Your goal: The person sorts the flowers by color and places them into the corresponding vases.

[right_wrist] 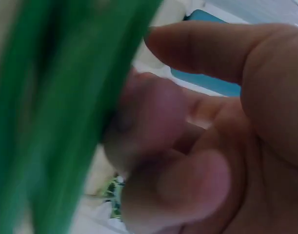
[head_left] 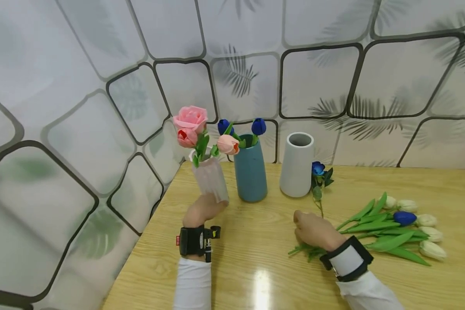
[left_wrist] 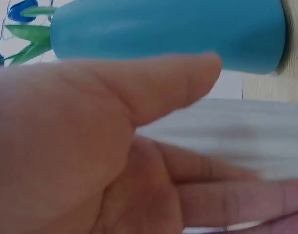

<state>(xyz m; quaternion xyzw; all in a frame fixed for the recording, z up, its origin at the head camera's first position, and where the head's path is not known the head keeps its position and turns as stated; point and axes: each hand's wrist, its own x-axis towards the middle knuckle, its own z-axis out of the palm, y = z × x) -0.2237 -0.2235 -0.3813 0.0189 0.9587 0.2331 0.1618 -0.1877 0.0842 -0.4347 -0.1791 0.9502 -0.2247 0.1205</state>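
Observation:
My left hand point(head_left: 204, 210) is at the lower part of a pale ribbed vase point(head_left: 210, 178). In the left wrist view its thumb is extended and its fingers lie straight along the vase. That vase holds a pink rose point(head_left: 191, 117) and pink tulips point(head_left: 228, 144). My right hand point(head_left: 317, 230) is over the stem ends of a bunch of white tulips point(head_left: 427, 220), fingers loosely bent. Blurred green stems point(right_wrist: 75, 117) cross the right wrist view in front of the fingertips, with the thumb apart. A blue rose point(head_left: 318, 168) lies with its stem running toward this hand.
A teal vase point(head_left: 251, 174) with dark blue tulips point(head_left: 259, 126) stands right of the pale vase. A white vase point(head_left: 296, 165) with nothing showing in its mouth stands beside it. One blue tulip point(head_left: 404, 218) lies among the white ones. A patterned curtain point(head_left: 248, 34) backs the wooden table point(head_left: 255, 258).

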